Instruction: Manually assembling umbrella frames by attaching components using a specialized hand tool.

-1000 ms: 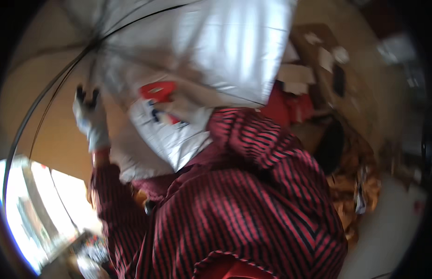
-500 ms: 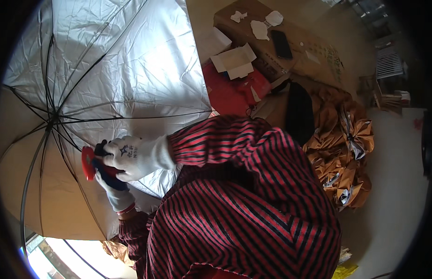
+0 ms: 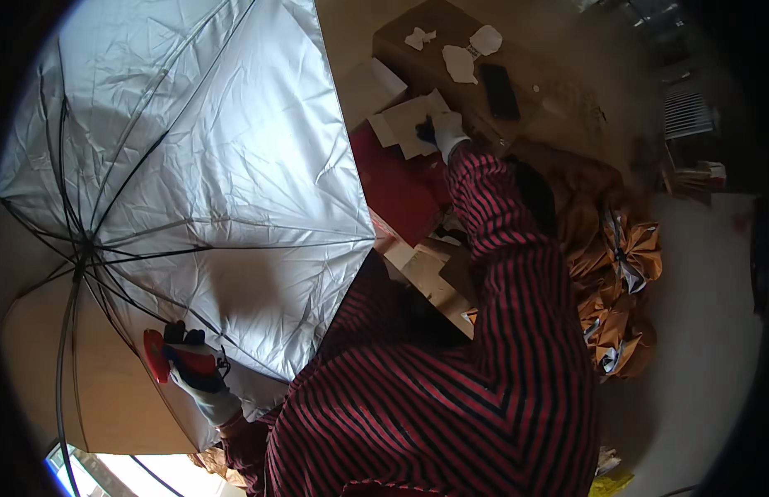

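An open umbrella (image 3: 260,149) with a silver lining fills the left side, its dark ribs meeting at a hub. Below the hub, my left hand (image 3: 204,373), in a white and dark-palmed glove, is closed around a red hand tool (image 3: 156,356) beside the lining. The tool's exact kind does not show. My right hand (image 3: 447,132), gloved the same way, reaches far forward to an opened white carton (image 3: 405,120). Its dark fingertips are over the carton, and whether they grip anything is hidden.
Under the white carton lies a red bag or cloth (image 3: 401,186). Behind it a large cardboard box (image 3: 426,33) bears a phone (image 3: 500,91) and torn white scraps (image 3: 459,63). Crumpled orange-brown folded umbrellas (image 3: 621,273) are heaped on the right.
My right hand has left the red tool and swung forward and right to the white carton. My left hand, still holding the tool, has dropped lower, and the umbrella has shifted down slightly.
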